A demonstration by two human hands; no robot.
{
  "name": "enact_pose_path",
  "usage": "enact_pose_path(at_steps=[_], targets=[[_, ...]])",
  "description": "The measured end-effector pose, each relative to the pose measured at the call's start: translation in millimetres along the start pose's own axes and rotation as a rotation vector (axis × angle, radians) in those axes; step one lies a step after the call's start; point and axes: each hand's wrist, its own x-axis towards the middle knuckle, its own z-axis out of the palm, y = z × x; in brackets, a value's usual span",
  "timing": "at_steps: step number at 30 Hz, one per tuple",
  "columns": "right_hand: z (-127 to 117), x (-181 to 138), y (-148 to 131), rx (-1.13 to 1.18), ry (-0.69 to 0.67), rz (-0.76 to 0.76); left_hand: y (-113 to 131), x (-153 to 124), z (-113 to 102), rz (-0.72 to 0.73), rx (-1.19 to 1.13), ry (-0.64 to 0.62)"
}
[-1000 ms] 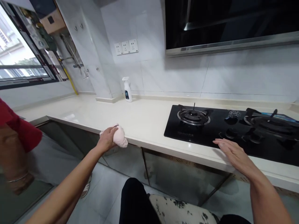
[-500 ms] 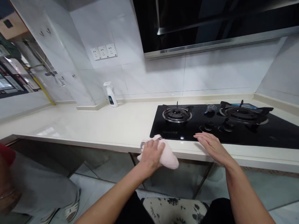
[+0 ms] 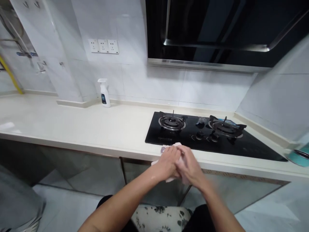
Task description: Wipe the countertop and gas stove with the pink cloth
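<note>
A pale pink cloth (image 3: 174, 178) is bunched between my left hand (image 3: 167, 163) and my right hand (image 3: 189, 167), with a corner showing above them at the hob's front edge. Both hands press together on it, just over the front edge of the cream stone countertop (image 3: 72, 125). Most of the cloth is hidden by my fingers. Directly beyond my hands lies a black glass gas hob (image 3: 205, 146) with two burners and several knobs.
A white spray bottle (image 3: 104, 93) stands against the tiled wall under a triple wall socket (image 3: 103, 46). A black range hood (image 3: 205, 32) hangs above the hob. A teal pot (image 3: 299, 156) shows at the right edge. A person's grey trouser leg (image 3: 16, 199) stands at lower left.
My right hand has left the countertop edge and joined my left on the cloth. The cloth is now bunched between them. The view has turned right, and the red sleeve has gone from view.
</note>
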Motion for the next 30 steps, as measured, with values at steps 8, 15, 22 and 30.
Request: enact_pose_path(at_steps=[8,15,22,30], targets=[[57,7,-21,-0.413,-0.108,-0.056,-127,-50,-46,-0.167,-0.161,0.238],[94,46,-56,-0.416,-0.164,-0.158,-188,-53,-39,-0.545,0.020,0.213],[60,40,-25,-0.296,-0.072,-0.186,-188,-53,-35,-0.610,0.099,0.072],[-50,-15,70,-0.455,0.184,0.086,-191,-52,-35,-0.624,0.079,0.066]])
